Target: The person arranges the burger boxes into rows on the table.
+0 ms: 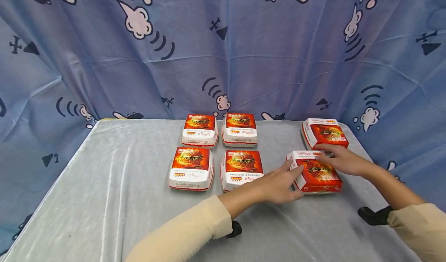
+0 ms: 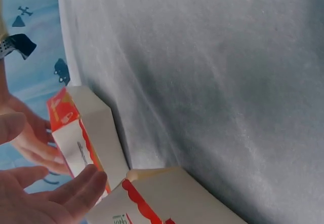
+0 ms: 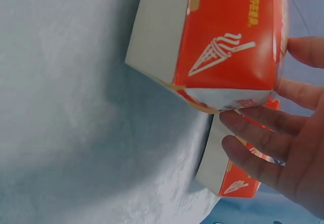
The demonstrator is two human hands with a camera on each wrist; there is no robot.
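Note:
A red and white burger box (image 1: 318, 177) lies at the front right of the table, between the two hands. At its left side is the left hand (image 1: 277, 185), with fingers extended and thumb nearer its front corner. In the left wrist view these fingers look loosely straight in front of the box (image 2: 104, 127). The right hand (image 1: 343, 160) reaches over the back right corner. Its fingertips touch the box (image 3: 228, 46) at the edge and side, fingers mostly straight in the right wrist view. Just behind lies another burger box (image 1: 327, 133).
Several matching burger boxes stand in two rows at the centre, including a back left one (image 1: 199, 130) and a front one (image 1: 242, 165) partly behind the left forearm. Grey cloth covers the table (image 1: 87, 200). A blue patterned curtain (image 1: 195, 41) hangs along the back and sides.

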